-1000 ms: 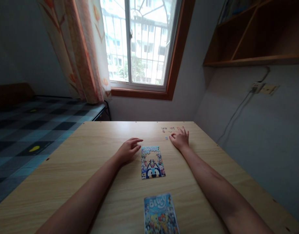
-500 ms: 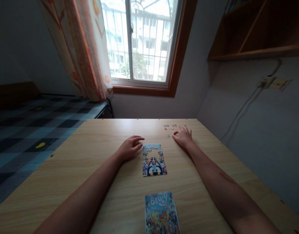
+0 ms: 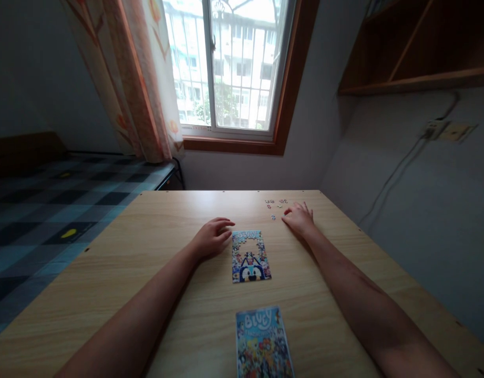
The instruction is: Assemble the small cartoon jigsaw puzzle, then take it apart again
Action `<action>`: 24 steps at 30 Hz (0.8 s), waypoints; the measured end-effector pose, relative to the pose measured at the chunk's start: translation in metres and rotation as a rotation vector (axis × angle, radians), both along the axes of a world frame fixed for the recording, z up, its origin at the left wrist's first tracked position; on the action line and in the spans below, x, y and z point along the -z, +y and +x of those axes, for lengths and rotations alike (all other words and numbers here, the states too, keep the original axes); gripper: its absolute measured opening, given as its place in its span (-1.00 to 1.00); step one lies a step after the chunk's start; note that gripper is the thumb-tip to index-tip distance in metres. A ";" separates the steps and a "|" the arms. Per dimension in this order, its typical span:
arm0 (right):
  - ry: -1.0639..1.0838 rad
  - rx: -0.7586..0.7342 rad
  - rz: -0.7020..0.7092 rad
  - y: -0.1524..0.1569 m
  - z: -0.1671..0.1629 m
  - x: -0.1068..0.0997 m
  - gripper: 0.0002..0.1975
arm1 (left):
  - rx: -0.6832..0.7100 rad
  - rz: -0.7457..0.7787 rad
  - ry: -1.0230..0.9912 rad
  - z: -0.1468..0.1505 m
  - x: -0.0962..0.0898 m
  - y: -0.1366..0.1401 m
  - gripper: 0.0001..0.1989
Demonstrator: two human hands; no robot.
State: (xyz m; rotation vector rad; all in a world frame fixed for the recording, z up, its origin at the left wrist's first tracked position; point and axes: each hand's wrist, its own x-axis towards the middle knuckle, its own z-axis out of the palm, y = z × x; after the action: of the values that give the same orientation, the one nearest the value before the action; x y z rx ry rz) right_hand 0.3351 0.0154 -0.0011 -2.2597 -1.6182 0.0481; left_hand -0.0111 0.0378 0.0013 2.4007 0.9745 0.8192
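A partly assembled jigsaw puzzle (image 3: pixel 253 272) lies flat on the table, with a gap in its upper middle where bare wood shows. My left hand (image 3: pixel 214 237) rests at its upper left edge, fingers loosely stretched and apart, holding nothing. Farther back on the right, my right hand (image 3: pixel 299 218) is low over the tabletop with its fingers apart; I see nothing between thumb and forefinger. Just left of it is a loose puzzle piece (image 3: pixel 273 217), and several more loose pieces (image 3: pixel 269 201) lie behind that one.
A picture card or box (image 3: pixel 263 341) marked "Bluey" lies on the wooden table (image 3: pixel 166 231) at the near side. Beyond the far edge are a window (image 3: pixel 242 79) and a curtain (image 3: pixel 135 89). A bed (image 3: pixel 88 184) stands left; a wall shelf (image 3: pixel 423 79) hangs right.
My right hand has shifted very slightly to the right, off the loose pieces. The view has tilted a little. My left hand and the puzzle stay as they were.
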 end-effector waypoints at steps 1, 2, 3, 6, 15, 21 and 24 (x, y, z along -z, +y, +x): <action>-0.009 -0.004 0.013 0.000 -0.001 -0.001 -0.78 | 0.000 -0.003 0.002 0.000 0.000 0.000 -0.64; -0.016 -0.007 0.023 -0.001 -0.002 -0.003 -0.80 | 0.000 -0.007 0.004 0.000 -0.001 0.000 -0.64; -0.018 -0.011 0.026 -0.002 -0.003 -0.005 -0.83 | 0.001 -0.009 0.007 0.000 -0.001 0.000 -0.64; 0.022 -0.054 0.024 -0.005 -0.007 -0.013 -0.90 | -0.003 -0.008 0.014 0.000 -0.001 -0.001 -0.65; 0.342 -0.526 0.099 -0.009 -0.041 -0.038 -0.90 | 0.006 0.006 0.038 0.000 -0.002 -0.001 -0.65; 0.499 -0.804 0.051 -0.019 -0.079 -0.026 -0.83 | -0.017 0.009 0.046 0.001 -0.002 -0.004 -0.64; 0.481 -0.852 -0.013 -0.023 -0.091 -0.014 -0.77 | -0.020 0.018 0.066 0.003 -0.002 -0.007 -0.63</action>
State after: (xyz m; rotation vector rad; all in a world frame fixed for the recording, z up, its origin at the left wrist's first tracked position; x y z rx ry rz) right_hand 0.2443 -0.0073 0.0130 -1.2578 -2.1217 0.7432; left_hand -0.0083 0.0306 0.0036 2.4508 1.0212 0.7636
